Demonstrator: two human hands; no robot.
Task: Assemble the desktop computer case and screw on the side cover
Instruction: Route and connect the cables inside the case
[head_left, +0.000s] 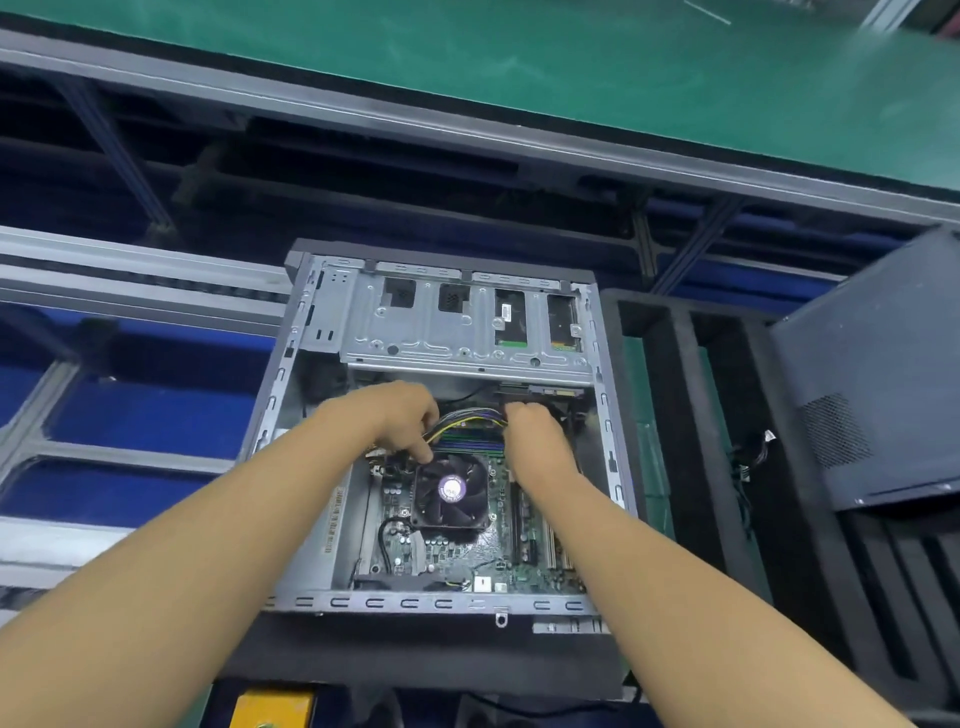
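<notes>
A: Item one, edges and room?

B: Computer case (415, 604) lies flat with its open side up on a black foam pad (415, 665). Grey rim walls stand on all four sides. A slotted foam tray (675, 415) sits just beside the wall at 3 o'clock. Aluminium rails (130, 270) over a blue floor are at 9 o'clock. The green table (571, 78) runs across at 12 o'clock, well apart. Inside, the open gap lies between the drive cage (457, 332) at 12 o'clock and the fan (451, 488) at centre.

A: Item two, contents of the case?

B: The drive cage spans the far end. The motherboard (467, 564) covers the floor from centre to 6 o'clock, with the fan seated on it. A cable bundle (467, 418) of yellow, black and purple wires crosses the gap just above the fan.

A: Item three, side cover?

B: Side cover (872, 374) is off the case. It is a dark panel with a mesh vent, tilted, at 3 o'clock beyond the foam tray.

A: Item four, hands?

B: Left hand (400, 415) is narrow, its fingers curled over the bundle's 9 o'clock end, with one finger pointing down to the fan's upper edge. Right hand (535, 436) is seen from the back, its fingers curled under at the bundle's 3 o'clock end. I cannot tell what that curl holds.
</notes>
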